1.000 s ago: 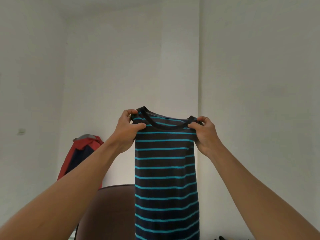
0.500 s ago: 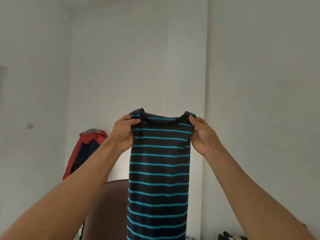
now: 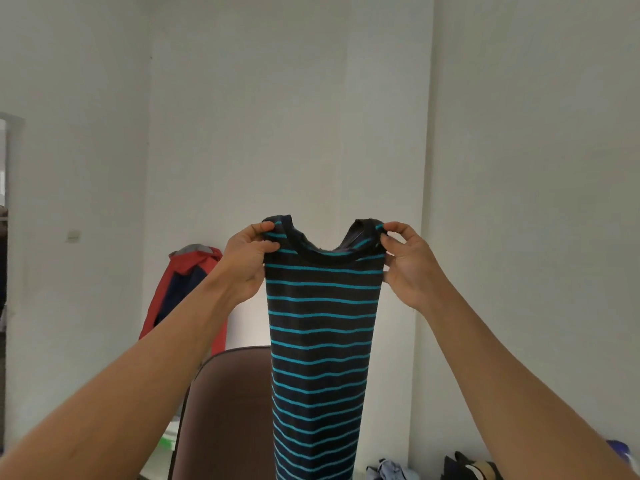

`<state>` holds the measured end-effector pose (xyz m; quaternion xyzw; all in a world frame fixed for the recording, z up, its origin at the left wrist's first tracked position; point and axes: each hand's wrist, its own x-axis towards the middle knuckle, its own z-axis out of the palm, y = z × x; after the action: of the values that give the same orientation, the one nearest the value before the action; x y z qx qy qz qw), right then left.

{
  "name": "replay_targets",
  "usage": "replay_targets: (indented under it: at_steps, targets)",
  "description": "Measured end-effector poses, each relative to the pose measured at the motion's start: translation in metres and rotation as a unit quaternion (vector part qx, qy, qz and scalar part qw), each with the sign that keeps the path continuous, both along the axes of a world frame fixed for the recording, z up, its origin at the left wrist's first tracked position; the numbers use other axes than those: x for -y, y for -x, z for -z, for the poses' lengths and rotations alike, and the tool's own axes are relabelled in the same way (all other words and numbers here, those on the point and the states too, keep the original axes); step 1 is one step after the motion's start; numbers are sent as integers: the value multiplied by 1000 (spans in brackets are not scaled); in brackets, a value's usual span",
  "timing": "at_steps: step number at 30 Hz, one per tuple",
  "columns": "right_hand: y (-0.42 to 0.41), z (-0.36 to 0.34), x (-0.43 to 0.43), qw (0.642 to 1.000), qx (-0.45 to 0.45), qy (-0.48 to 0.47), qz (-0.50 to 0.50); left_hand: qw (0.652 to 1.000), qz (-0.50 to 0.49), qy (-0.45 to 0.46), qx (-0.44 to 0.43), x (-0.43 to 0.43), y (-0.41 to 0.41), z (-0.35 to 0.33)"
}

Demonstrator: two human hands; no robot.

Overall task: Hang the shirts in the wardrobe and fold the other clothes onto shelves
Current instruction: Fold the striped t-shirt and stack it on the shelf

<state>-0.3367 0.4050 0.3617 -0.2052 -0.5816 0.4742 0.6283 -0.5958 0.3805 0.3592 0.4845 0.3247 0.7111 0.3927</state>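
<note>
A dark shirt with thin turquoise stripes (image 3: 320, 344) hangs upright in front of me, held up by its two shoulders. My left hand (image 3: 246, 261) pinches the left shoulder beside the collar. My right hand (image 3: 408, 265) pinches the right shoulder. The neckline sags in a curve between the two hands. The shirt's body hangs narrow and straight down past the bottom of the frame, so its hem is hidden. Its sleeves are not visible.
A brown chair back (image 3: 228, 410) stands right behind the shirt. A red and navy jacket (image 3: 180, 289) hangs on the white wall at the left. Some clothes and dark items (image 3: 433, 467) lie low at the right. A doorway edge (image 3: 5, 271) shows far left.
The view has shifted, so the room slid right and the doorway edge came into sight. The neckline now sags deeper between my hands, which still hold the shoulders.
</note>
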Motion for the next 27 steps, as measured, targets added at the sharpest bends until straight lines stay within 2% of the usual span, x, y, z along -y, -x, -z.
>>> replay_targets:
  at_steps: [4,7,9,16,20,24,27]
  targets:
    - [7,11,-12,999,17,24,36,1000,8,10,-15,-8,3,8]
    - [12,20,-18,1000,14,21,13,999,26,19,3,-10,6,18]
    - [14,26,-20,999,42,31,17,999,29,28,9,-14,9,27]
    - [21,66,-46,994,8,105,0,997,16,76,-21,-26,22,63]
    - [37,94,-59,990,68,126,-19,986,-12,136,-99,-39,30,91]
    - [50,121,-78,978,133,160,-29,982,-12,181,-62,-62,43,131]
    - [60,152,-100,958,150,237,-52,976,3,215,-32,-83,56,168]
